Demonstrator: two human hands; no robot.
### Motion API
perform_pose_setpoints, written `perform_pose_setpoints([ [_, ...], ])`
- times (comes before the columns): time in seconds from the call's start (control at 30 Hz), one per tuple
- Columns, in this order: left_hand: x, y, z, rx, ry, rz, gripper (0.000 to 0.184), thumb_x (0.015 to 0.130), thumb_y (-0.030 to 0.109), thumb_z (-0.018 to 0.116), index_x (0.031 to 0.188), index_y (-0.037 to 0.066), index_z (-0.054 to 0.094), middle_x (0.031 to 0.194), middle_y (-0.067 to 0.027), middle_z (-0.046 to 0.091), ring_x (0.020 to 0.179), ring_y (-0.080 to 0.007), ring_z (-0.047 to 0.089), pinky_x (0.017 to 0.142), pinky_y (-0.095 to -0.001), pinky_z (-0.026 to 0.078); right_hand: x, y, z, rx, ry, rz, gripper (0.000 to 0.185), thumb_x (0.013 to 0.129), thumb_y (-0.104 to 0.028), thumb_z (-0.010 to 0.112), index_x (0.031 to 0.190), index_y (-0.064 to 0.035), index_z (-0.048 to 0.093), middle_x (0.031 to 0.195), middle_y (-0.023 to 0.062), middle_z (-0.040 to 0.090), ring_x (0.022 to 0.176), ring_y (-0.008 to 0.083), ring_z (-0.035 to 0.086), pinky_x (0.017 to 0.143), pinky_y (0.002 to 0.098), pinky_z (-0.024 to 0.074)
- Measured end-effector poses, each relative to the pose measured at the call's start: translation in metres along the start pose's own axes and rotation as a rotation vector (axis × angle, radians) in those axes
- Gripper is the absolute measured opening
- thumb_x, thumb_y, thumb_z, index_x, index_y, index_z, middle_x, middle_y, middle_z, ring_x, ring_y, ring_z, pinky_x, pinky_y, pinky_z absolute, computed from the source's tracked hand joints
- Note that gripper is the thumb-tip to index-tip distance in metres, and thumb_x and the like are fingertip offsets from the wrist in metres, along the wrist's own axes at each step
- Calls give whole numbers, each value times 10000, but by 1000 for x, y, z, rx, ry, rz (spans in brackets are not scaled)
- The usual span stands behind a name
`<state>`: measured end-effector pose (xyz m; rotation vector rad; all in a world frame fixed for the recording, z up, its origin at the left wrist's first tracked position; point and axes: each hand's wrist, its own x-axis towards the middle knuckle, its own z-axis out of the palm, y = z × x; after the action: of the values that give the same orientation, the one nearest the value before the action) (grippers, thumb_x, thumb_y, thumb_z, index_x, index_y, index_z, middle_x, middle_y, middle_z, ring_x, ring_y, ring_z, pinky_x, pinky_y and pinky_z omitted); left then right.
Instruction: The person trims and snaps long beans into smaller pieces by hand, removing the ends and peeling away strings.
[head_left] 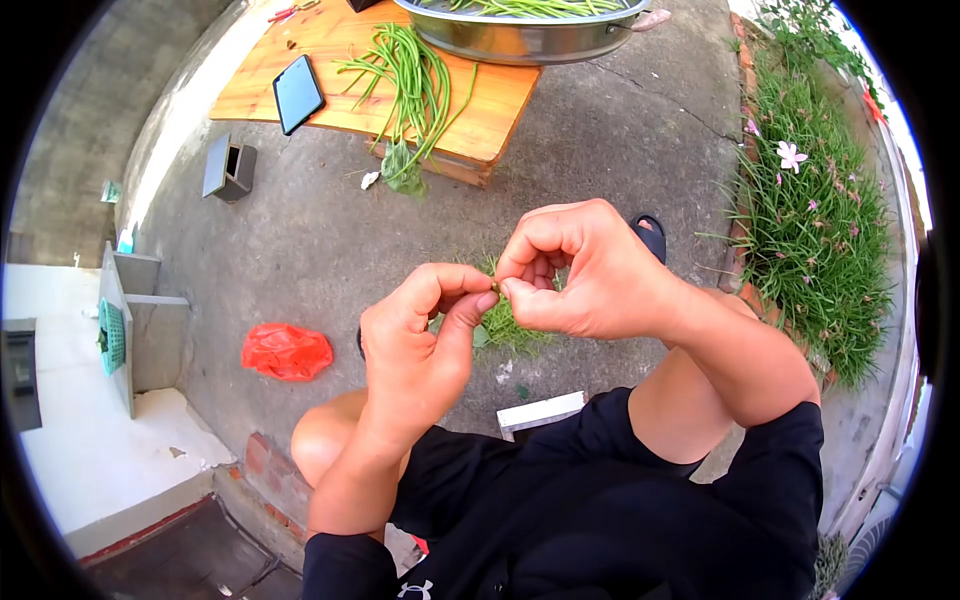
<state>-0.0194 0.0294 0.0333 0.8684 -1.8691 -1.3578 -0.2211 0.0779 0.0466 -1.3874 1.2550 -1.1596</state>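
Observation:
My left hand [420,335] and my right hand [575,270] meet at their fingertips in front of me. Both are closed in a pinch on a small piece of green bean [495,286], of which only a tiny greenish-brown bit shows. On the ground beneath them lies a heap of thin green scraps [515,330], partly covered by the hands. Ahead, a bunch of long green beans [415,85] hangs over the near edge of a wooden table [490,125]. More long beans [530,6] fill a metal basin [520,40] at its right corner.
A phone or tablet [298,95] lies on the table's near edge. On the concrete are a grey box [230,170] and a red plastic bag [287,352]. A plant bed [820,220] runs along the right. A white-edged stool or box [540,412] stands between my legs.

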Motion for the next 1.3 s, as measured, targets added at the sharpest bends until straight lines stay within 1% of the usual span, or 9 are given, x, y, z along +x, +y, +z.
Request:
perform_pose_setpoints([
  [0.17,-1,1,2,-26,11,19,144,918,-112,642,1032,-25,655,936,-58,700,863,-104,656,776,-243,540,-2,1,8,137,5,168,83,814,-69,726,814,6,690,708,-7,640,664,36,584,595,222,489],
  [0.23,-2,0,4,-111,29,18,161,916,-120,639,1045,-29,666,968,-71,694,877,-114,659,777,-246,545,-1,6,11,286,-8,241,63,849,-44,699,873,5,667,760,-10,638,675,27,560,601,206,466],
  [0.37,1,-4,4,-74,42,155,199,876,-89,703,1054,-4,728,1003,-96,692,891,-135,682,747,-241,552,-1,5,15,411,-7,339,73,871,-37,671,920,10,645,777,-1,629,654,35,542,574,206,438],
  [0.53,-2,-3,1,-142,-20,148,184,881,-104,691,1046,-24,711,1085,-98,633,955,-147,681,806,-240,574,-4,5,16,512,-25,393,118,831,-70,760,851,-4,664,787,-3,656,701,44,565,594,223,462],
  [0.73,-3,-3,0,-287,-70,20,141,918,-100,638,1050,-51,642,1069,-82,640,1002,-168,692,863,-271,589,-7,8,21,451,-5,348,139,845,-94,774,851,-8,664,788,-5,653,703,41,562,599,223,463],
  [0.83,-4,-2,-1,-430,-92,-177,137,941,-81,604,1073,-47,620,1033,-83,653,990,-169,694,875,-300,602,-7,10,22,412,1,334,124,852,-95,754,850,-11,663,785,-8,647,700,39,555,601,221,463],
  [1.03,4,-7,-6,-574,-71,-361,131,954,-26,613,1085,-32,607,1035,-100,667,899,-153,690,841,-333,631,-7,17,21,429,-19,353,97,847,-95,713,842,-23,648,763,-20,624,683,34,534,588,216,443],
  [1.23,9,-7,-9,-639,-66,-411,101,984,39,597,1073,-4,619,1024,-93,686,854,-153,699,756,-302,627,-5,20,17,532,-55,375,95,872,-102,653,898,-19,614,734,4,610,683,82,596,594,236,467],
  [1.3,10,-13,-13,-660,-105,-405,138,997,67,601,1114,-4,616,1038,-100,687,879,-172,702,787,-320,612,-4,20,18,593,-57,363,97,879,-94,631,915,-8,604,725,19,609,686,116,622,627,260,499],
])
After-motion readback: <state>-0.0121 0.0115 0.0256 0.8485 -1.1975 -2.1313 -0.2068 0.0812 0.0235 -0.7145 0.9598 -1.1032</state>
